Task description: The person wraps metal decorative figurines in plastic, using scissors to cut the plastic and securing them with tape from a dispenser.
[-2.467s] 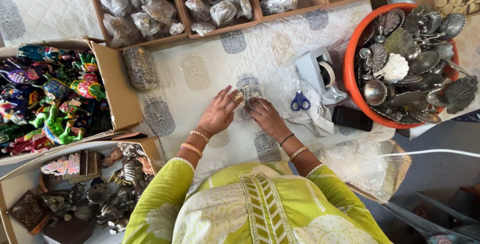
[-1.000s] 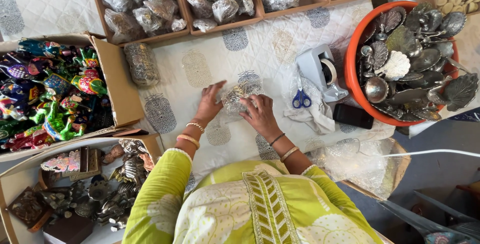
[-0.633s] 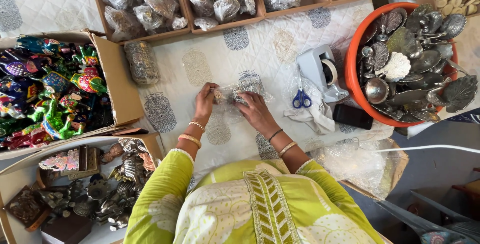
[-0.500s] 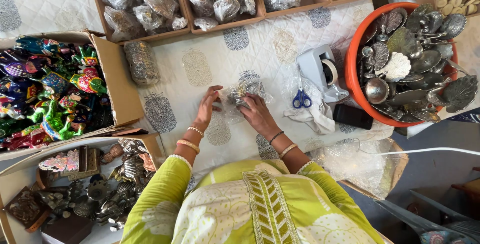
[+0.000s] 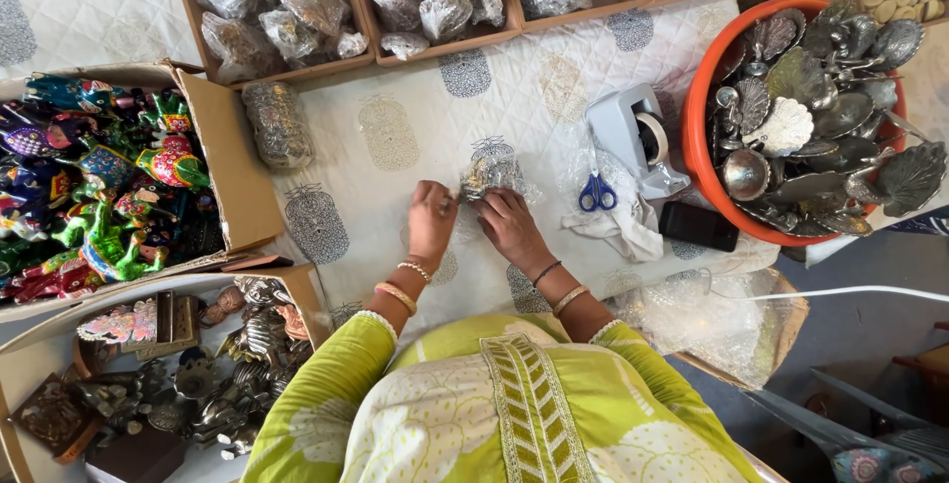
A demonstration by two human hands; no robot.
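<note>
Clad in a lime-green tunic with white leaf prints and an embroidered centre strip — short sleeves edged in white. Left hand wrist: gold bangles. Right hand wrist — dark thread, gold bangle.

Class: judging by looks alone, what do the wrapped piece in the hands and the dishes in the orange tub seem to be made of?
The wrapped piece, held by the left hand and right hand: clear, crinkly plastic film over something silvery, probably metal. The dishes: dull grey, likely cast metal with glints. The orange tub: smooth, likely plastic.
</note>
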